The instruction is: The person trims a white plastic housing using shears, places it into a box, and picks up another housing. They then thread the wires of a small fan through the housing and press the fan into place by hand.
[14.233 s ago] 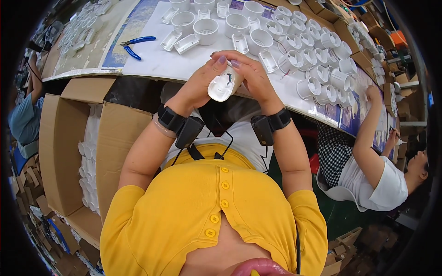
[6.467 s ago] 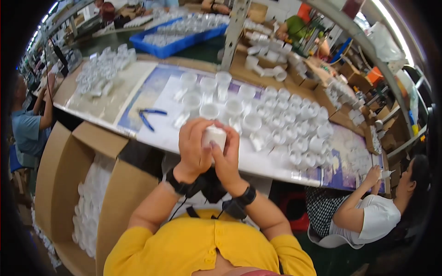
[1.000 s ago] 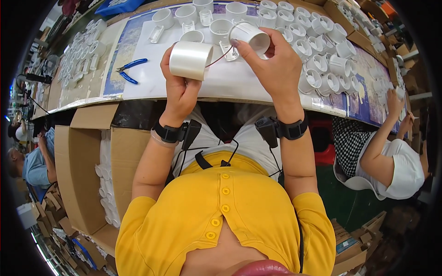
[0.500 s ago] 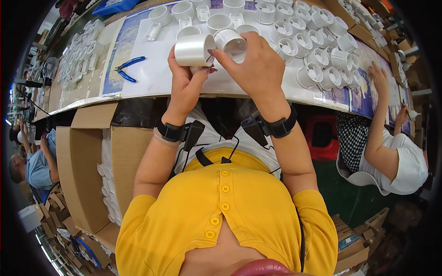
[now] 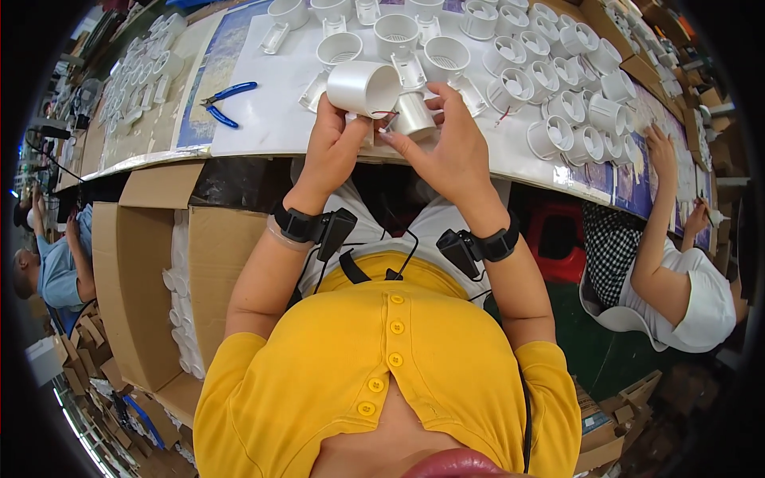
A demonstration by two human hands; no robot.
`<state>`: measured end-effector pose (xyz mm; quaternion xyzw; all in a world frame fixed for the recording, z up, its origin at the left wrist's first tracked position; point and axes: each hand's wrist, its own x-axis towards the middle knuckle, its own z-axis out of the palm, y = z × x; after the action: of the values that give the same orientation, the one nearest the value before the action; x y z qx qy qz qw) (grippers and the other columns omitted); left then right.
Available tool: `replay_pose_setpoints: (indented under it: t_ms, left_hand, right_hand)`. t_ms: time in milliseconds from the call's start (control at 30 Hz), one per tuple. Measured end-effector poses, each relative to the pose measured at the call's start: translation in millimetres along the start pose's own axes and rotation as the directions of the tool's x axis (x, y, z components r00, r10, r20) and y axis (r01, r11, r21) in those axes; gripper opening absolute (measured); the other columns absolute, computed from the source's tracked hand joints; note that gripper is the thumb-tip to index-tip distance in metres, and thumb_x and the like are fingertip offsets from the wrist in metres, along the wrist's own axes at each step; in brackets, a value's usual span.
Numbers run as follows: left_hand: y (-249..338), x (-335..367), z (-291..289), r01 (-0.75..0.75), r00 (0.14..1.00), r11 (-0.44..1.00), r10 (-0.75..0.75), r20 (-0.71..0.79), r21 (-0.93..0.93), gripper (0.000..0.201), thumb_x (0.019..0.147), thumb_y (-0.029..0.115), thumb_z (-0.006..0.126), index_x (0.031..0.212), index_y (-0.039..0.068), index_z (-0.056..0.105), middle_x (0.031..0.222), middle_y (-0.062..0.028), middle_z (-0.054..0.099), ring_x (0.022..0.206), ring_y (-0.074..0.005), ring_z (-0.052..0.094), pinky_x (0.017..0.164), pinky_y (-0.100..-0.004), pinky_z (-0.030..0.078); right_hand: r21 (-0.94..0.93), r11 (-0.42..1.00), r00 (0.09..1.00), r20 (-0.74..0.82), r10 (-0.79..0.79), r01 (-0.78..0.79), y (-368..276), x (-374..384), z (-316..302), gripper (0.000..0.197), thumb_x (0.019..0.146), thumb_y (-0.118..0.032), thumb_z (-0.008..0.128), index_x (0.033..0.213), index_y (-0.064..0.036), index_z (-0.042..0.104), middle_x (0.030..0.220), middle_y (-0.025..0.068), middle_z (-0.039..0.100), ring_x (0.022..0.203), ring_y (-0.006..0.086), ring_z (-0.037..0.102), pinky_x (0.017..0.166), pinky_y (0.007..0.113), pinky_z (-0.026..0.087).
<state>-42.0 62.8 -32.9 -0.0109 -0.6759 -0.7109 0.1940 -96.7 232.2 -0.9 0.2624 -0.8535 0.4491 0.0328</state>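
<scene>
My left hand [image 5: 336, 147] grips a glossy white plastic cup [image 5: 356, 86], tipped on its side with its mouth toward the right. A thin red wire [image 5: 385, 113] shows at that mouth. Close beside it, a second white plastic cup [image 5: 414, 116] sits tilted between the thumb and fingers of my right hand [image 5: 448, 147]. My right thumb tip is near a small white piece below the wire; whether it touches is unclear. Just beyond both hands, more white cups [image 5: 339, 48] and slotted white brackets [image 5: 409, 72] rest on the table.
Blue-handled cutting pliers [image 5: 229, 103] lie on the white tabletop [image 5: 271, 119] to the left. Many wired white cups [image 5: 550, 135] crowd the right side. An open cardboard box [image 5: 143, 287] with white parts stands at my left. A co-worker's hand [image 5: 658, 147] reaches the table's right end.
Both hands have come lower toward the table's near edge and my right hand has opened somewhat. The right-hand cup has dropped and tilted; the red wire shows more plainly.
</scene>
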Motion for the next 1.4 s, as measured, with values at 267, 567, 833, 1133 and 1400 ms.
replay_pose_setpoints:
  t_ms: [267, 567, 833, 1133, 1400]
  left_hand:
    - [6, -2, 1, 0.088, 0.996, 0.993, -0.085, 0.033, -0.075, 0.031, 0.092, 0.001, 0.044, 0.121, 0.0, 0.037, 0.114, -0.0104, 0.052, 0.098, -0.0145, 0.057, 0.082, -0.0283, 0.05]
    - [2, -1, -3, 0.131, 0.991, 0.981, -0.128, 0.028, -0.14, 0.032, 0.091, 0.002, 0.046, 0.122, 0.001, 0.038, 0.117, -0.0099, 0.05, 0.098, -0.0145, 0.057, 0.085, -0.0293, 0.05]
    - [2, -6, 1, 0.085, 0.996, 0.972, -0.079, 0.038, -0.218, 0.038, 0.09, 0.002, 0.048, 0.126, 0.002, 0.037, 0.12, -0.009, 0.049, 0.11, -0.015, 0.051, 0.091, -0.0302, 0.046]
    - [5, -2, -4, 0.069, 0.994, 0.993, -0.061, 0.089, -0.094, 0.047, 0.09, 0.003, 0.05, 0.135, 0.002, 0.034, 0.126, -0.0082, 0.048, 0.118, -0.0156, 0.047, 0.1, -0.0303, 0.038]
    - [2, 1, -1, 0.066, 0.994, 0.994, -0.059, 0.092, -0.083, 0.048, 0.091, 0.002, 0.05, 0.135, 0.001, 0.032, 0.126, -0.0093, 0.048, 0.116, -0.0152, 0.048, 0.097, -0.0301, 0.042]
  right_hand:
    - [-0.187, 0.839, 0.827, -0.161, -0.539, 0.511, 3, 6, 0, 0.046, 0.068, -0.011, 0.078, 0.109, -0.0092, 0.059, 0.102, 0.009, 0.062, 0.095, 0.029, 0.058, 0.085, 0.037, 0.046]
    - [0.15, 0.891, 0.903, -0.061, -0.424, 0.429, 0, 21, 0, 0.016, 0.074, -0.003, 0.071, 0.089, -0.0056, 0.065, 0.085, 0.0064, 0.063, 0.078, 0.0236, 0.059, 0.068, 0.031, 0.047]
    - [0.067, 0.889, 0.891, -0.083, -0.447, 0.452, -12, 24, -5, 0.013, 0.073, -0.005, 0.072, 0.085, -0.0073, 0.067, 0.097, 0.0058, 0.063, 0.09, 0.0242, 0.056, 0.073, 0.032, 0.046]
    - [-0.056, 0.815, 0.814, -0.029, -0.579, 0.577, -9, 35, -5, 0.014, 0.07, -0.007, 0.073, 0.083, -0.0117, 0.071, 0.124, 0.0066, 0.054, 0.117, 0.0299, 0.045, 0.096, 0.038, 0.039]
    - [-0.003, 0.843, 0.843, 0.021, -0.537, 0.537, -5, 36, -3, 0.015, 0.07, -0.006, 0.072, 0.084, -0.007, 0.069, 0.125, 0.0075, 0.054, 0.118, 0.0311, 0.045, 0.098, 0.039, 0.038]
